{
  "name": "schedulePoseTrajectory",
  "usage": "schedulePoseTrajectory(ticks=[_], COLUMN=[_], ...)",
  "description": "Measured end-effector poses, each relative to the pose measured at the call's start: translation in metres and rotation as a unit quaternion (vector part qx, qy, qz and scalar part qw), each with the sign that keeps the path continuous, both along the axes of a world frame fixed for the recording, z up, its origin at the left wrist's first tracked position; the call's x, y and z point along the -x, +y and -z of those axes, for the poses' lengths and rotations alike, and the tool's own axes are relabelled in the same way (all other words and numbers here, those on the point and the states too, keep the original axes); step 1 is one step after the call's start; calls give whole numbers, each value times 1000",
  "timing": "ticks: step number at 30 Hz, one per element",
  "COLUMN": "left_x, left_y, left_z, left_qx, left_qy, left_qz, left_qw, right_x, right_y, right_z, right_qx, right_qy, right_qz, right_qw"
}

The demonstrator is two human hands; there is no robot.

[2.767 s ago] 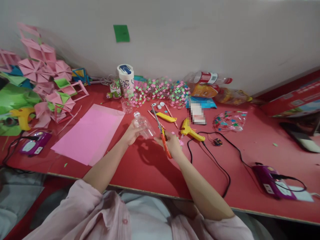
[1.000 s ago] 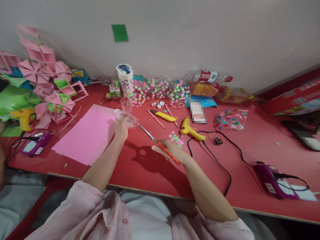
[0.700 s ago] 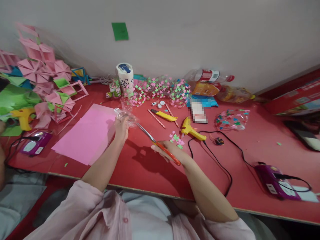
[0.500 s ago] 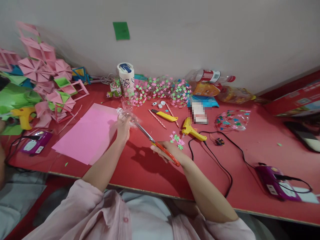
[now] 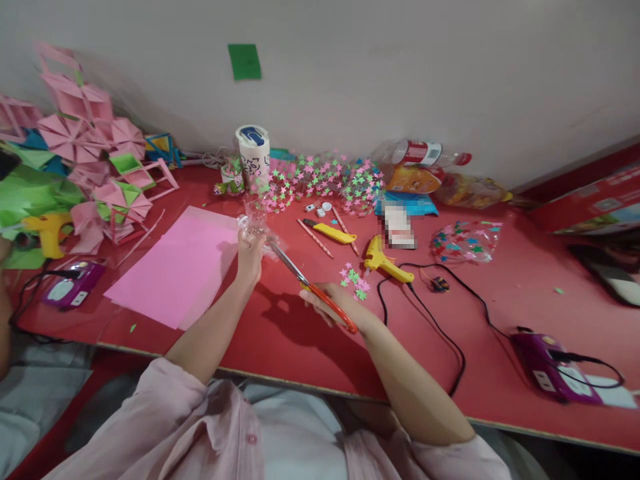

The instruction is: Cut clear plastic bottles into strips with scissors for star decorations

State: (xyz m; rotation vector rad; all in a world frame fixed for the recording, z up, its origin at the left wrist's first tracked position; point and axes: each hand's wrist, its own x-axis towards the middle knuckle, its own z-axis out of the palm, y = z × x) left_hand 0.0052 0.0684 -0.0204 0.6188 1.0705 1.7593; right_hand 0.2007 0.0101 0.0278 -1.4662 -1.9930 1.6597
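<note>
Closed around a piece of clear plastic bottle, my left hand is above the table beside a stack of pink paper. My right hand grips the orange handles of a pair of scissors. Their metal blades point up and left, with the tips at the plastic's edge; whether they cut into it I cannot tell. Small pink and green paper stars lie just past my right hand. A yellow utility knife rests between two patterned pencils.
A yellow glue gun lies to the right, its black cord trailing near a purple power strip. Star-covered clear plastic pieces and a white tumbler stand at the back. Pink paper models fill the left, near another person's arm.
The view has shifted very slightly. My left hand and the plastic sit a touch farther right; my right hand still holds the scissors in nearly the same place.
</note>
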Motion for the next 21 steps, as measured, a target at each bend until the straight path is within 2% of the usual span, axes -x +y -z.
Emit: schedulePoseTrajectory(ticks=[21], left_x=[1], left_y=[1], left_z=[2], left_qx=[-3], left_qy=[31], left_qz=[-9], left_qw=[999], right_x=[4], right_y=[-1], right_z=[5], right_qx=[24], right_qy=[-7], right_qz=[44], right_qw=[999])
